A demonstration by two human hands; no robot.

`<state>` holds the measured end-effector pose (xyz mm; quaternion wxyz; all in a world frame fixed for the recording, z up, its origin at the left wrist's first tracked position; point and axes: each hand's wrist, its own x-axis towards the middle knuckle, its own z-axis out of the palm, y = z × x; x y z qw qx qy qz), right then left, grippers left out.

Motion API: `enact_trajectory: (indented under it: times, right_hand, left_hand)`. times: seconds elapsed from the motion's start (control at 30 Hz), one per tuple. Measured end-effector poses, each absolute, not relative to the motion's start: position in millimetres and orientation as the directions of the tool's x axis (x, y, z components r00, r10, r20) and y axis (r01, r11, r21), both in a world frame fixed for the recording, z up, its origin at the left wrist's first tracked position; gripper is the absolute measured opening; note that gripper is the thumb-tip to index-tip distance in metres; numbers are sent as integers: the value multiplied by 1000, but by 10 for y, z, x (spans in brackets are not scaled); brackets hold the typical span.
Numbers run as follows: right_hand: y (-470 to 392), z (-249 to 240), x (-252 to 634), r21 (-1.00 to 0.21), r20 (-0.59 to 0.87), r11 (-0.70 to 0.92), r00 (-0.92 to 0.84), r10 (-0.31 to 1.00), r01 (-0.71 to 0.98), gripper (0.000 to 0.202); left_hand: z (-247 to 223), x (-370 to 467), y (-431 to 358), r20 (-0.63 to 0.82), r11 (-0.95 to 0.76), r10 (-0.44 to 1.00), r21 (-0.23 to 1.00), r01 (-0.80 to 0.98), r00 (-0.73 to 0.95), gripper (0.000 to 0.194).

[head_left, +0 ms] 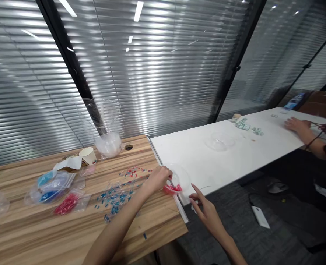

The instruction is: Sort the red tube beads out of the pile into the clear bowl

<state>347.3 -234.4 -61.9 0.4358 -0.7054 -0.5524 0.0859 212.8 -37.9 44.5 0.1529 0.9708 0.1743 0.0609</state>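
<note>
My left hand (pixel 158 179) is closed in a pinch over a small heap of red pieces (pixel 173 188) in a clear shallow dish (pixel 182 173), where the wooden and white tables meet. What its fingertips hold, if anything, is too small to make out. Off the white table's front edge, my right hand (pixel 205 209) is open, with thumb and index finger apart. A thin pale strand (pixel 205 187) shows near its index fingertip. Left of my left forearm, blue pieces (pixel 114 200) and red and blue pieces (pixel 135 172) lie scattered on the wood.
Bags of red beads (pixel 66 203) and blue beads (pixel 49 195) lie left, near a paper cup (pixel 88 155) and a clear bag with white contents (pixel 109 144). A clear plate (pixel 219 141) and green-white packets (pixel 242 125) are on the white table. Another person's hand (pixel 295 124) rests far right.
</note>
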Motion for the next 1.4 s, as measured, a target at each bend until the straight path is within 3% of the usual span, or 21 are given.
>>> enact_trajectory:
  times: [0.13, 0.23, 0.27, 0.37, 0.47, 0.53, 0.63, 0.7, 0.87, 0.97, 1.4]
  right_hand:
    - [-2064, -515, 3512, -662, 371, 13, 313, 874, 750, 32]
    - [-1929, -404, 3467, -621, 436, 75, 264, 860, 780, 21]
    - [-1895, -363, 3443, -618, 452, 94, 255, 855, 780, 20]
    - [-1785, -229, 3345, -634, 483, 142, 245, 841, 761, 19]
    - [-1623, -85, 3200, -645, 512, 211, 210, 833, 734, 20]
    - [-1487, 3, 3076, -637, 534, 281, 147, 833, 718, 22]
    - [-1283, 61, 2911, -667, 519, 358, 62, 852, 653, 33]
    - [-1176, 20, 2861, -726, 478, 341, 82, 874, 597, 38]
    - [-1070, -259, 2926, -719, 363, 126, 215, 907, 683, 16]
    - [-1077, -374, 2940, -704, 343, 71, 251, 905, 707, 17]
    - [-1100, -457, 2795, -603, 325, 18, 224, 919, 798, 9]
  left_hand:
    - [412, 2027, -378, 77, -885, 386, 312, 345, 919, 14]
    - [368, 1824, -377, 227, -846, 484, 370, 385, 845, 9]
    - [332, 1751, -376, 301, -816, 538, 421, 396, 787, 14]
    - [183, 1540, -361, 402, -647, 730, 668, 369, 552, 55]
    - [75, 1333, -335, 161, -259, 903, 944, 207, 397, 77]
    - [61, 1189, -316, 23, -46, 898, 998, 40, 438, 75]
    - [79, 968, -272, -52, 130, 854, 985, -116, 518, 71]
    - [75, 834, -226, -72, 168, 876, 972, -161, 478, 72]
    - [30, 661, -133, -86, 195, 950, 913, -358, 300, 61]
    - [26, 663, -159, -54, 149, 977, 868, -473, 208, 58]
    - [-11, 708, -276, -116, 234, 957, 849, -473, 264, 56]
